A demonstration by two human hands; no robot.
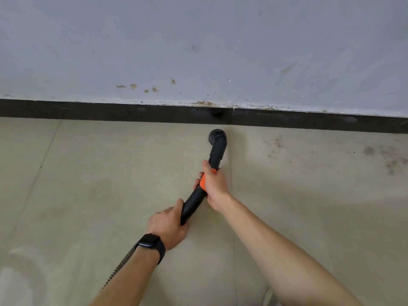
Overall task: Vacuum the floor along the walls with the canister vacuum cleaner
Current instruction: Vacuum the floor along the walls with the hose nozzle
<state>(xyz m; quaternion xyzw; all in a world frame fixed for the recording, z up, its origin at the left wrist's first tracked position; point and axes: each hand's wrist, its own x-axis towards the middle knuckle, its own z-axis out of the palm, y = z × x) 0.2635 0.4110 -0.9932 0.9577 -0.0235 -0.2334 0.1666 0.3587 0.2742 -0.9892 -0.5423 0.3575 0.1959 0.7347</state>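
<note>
The nozzle (217, 136) rests on the floor (110, 173) at frame centre, just short of the baseboard (132, 112) and straight up-frame from both hands. The tube (194, 202) slants from lower left up toward it. The right hand (215, 186), nearer the nozzle, is wrapped round the orange collar (204, 180). The left hand (169, 221) grasps the tube's lower end. Both forearms reach up-frame. Dirt (386, 160) lies at right, so the sweep likely goes that way.

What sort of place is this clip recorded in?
Probably a bare indoor room, perhaps unfinished: large beige floor tiles, a black skirting board, and a scuffed, stained painted wall above it.
</note>
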